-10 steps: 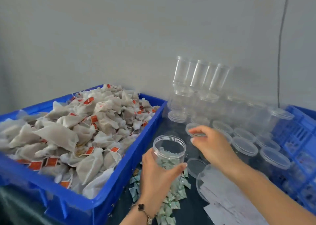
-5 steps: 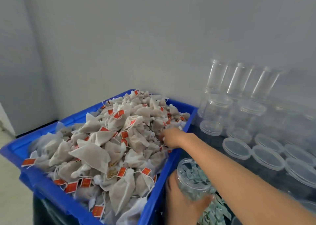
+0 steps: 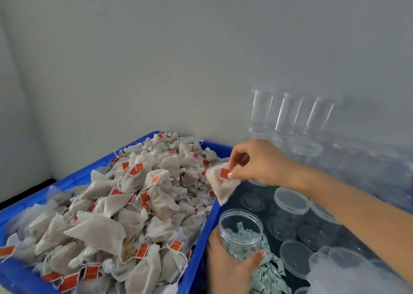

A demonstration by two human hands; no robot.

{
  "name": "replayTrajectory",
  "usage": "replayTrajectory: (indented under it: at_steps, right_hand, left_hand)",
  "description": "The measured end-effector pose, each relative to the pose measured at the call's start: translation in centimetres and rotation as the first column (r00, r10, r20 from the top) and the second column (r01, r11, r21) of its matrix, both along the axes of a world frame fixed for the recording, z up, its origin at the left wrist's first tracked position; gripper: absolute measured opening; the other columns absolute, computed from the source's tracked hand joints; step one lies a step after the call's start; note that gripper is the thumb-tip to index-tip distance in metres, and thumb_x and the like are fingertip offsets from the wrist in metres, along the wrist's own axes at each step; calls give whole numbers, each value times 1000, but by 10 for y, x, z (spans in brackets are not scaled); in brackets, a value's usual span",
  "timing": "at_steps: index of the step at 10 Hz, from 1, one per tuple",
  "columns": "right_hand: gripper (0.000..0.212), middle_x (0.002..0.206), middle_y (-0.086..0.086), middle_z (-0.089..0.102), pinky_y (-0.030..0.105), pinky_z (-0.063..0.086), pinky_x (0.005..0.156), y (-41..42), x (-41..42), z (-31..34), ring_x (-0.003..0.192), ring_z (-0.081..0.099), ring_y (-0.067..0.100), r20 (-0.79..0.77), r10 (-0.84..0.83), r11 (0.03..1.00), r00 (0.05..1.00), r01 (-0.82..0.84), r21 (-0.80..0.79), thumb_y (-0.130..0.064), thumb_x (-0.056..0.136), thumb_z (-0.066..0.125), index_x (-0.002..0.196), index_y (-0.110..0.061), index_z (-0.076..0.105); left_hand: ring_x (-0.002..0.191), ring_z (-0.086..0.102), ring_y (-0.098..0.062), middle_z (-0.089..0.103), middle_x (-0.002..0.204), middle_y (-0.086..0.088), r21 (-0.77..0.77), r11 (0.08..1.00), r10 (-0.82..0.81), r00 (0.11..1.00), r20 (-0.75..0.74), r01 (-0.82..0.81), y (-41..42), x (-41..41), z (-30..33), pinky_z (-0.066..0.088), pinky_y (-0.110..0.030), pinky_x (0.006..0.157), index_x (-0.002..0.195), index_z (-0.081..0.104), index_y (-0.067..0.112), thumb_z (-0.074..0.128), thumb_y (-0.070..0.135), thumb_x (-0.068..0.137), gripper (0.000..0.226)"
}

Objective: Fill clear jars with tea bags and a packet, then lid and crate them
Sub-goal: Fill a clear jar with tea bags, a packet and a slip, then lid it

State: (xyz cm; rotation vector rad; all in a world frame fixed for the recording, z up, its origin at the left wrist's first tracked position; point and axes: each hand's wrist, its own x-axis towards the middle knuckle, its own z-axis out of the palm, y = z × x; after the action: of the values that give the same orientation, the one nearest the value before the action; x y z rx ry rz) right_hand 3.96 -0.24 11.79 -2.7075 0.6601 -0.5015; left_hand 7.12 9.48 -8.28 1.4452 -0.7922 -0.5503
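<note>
The right hand (image 3: 257, 162) pinches one tea bag (image 3: 221, 185) between thumb and fingertips, right by its little red paper tag. The bag is soft, pale cloth, shaped like a floppy triangle, and it hangs in the air over the right edge of the blue crate (image 3: 202, 235), a bit above the jar. The crate is hard, shiny blue plastic, and it is piled high with more tea bags (image 3: 116, 206), all lumpy and whitish with thin white strings and small red square tags. The left hand (image 3: 232, 269) is curled around the clear jar (image 3: 241, 233) and holds it just beside the crate's wall. The jar is round, smooth and see-through, with a wide open mouth and no lid. The green shapes seen through it may be the small folded green packets (image 3: 268, 276), which lie in a crinkly heap under and beside the jar; I cannot tell if any are inside. To the right, on a dark top, lie many round, flat clear lids (image 3: 291, 201). Behind them tall clear jars (image 3: 288, 115) stand by the plain grey wall (image 3: 156, 59). At the bottom right is something white and blurry that I cannot make out.
</note>
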Motion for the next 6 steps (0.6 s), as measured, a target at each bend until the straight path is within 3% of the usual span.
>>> replayTrajectory:
  at_steps: [1, 2, 3, 4, 5, 6]
  right_hand:
    - [17, 77, -13, 62, 18, 44, 59, 4, -21, 4, 71, 57, 1, -219, 43, 999, 975, -48, -16, -35, 73, 76, 70, -34, 59]
    - [9, 77, -17, 61, 16, 42, 61, 5, -12, -30, 69, 55, -4, -434, 135, 990, 891, -137, 26, -37, 81, 68, 82, -28, 65]
    - [14, 82, -13, 64, 23, 50, 70, -14, 11, -44, 72, 59, -1, -280, 83, 996, 957, -84, 8, -33, 90, 57, 93, -23, 67]
    - [25, 110, 1, 64, 38, 48, 88, -62, 61, -71, 97, 59, 17, -225, -107, 990, 968, 83, -115, -22, 97, 44, 114, -21, 61]
    - [29, 125, 4, 56, 62, 23, 106, -85, 91, -96, 123, 43, 29, -448, -204, 974, 871, 133, -185, -20, 95, 42, 117, -25, 60]
    - [17, 119, 8, 57, 76, -3, 100, -103, 111, -120, 128, 36, 34, -598, -314, 949, 738, 235, -209, -16, 88, 46, 92, -18, 62]
  left_hand:
    - [120, 50, -7, 51, 122, 16, -50, 999, 10, 1000, -3, -10, 0, 0, 3, 42, -21, 96, 123, 41, 33, 88, 53, 36, 102]
    - [118, 53, -6, 55, 122, 13, -17, 1000, 27, 1000, 8, -27, -1, 8, -7, 45, -21, 94, 126, 44, 25, 87, 54, 39, 102]
    - [118, 42, 11, 38, 125, 29, 67, 991, -115, 993, 2, 114, -1, 16, -11, 39, -4, 85, 128, 27, 36, 86, 49, 50, 98]
    - [110, 16, 29, 11, 121, 41, 188, 958, -233, 969, 82, 215, -3, 26, -25, 25, 9, 84, 129, 1, 46, 75, 64, 55, 106]
    - [112, 13, 29, 7, 124, 41, 230, 951, -237, 965, 115, 206, -6, 32, -28, 24, 8, 85, 129, -5, 48, 73, 71, 53, 111]
    - [118, 10, 26, 4, 129, 40, 288, 933, -265, 955, 137, 218, -9, 38, -35, 20, 9, 88, 129, -14, 50, 71, 78, 49, 119]
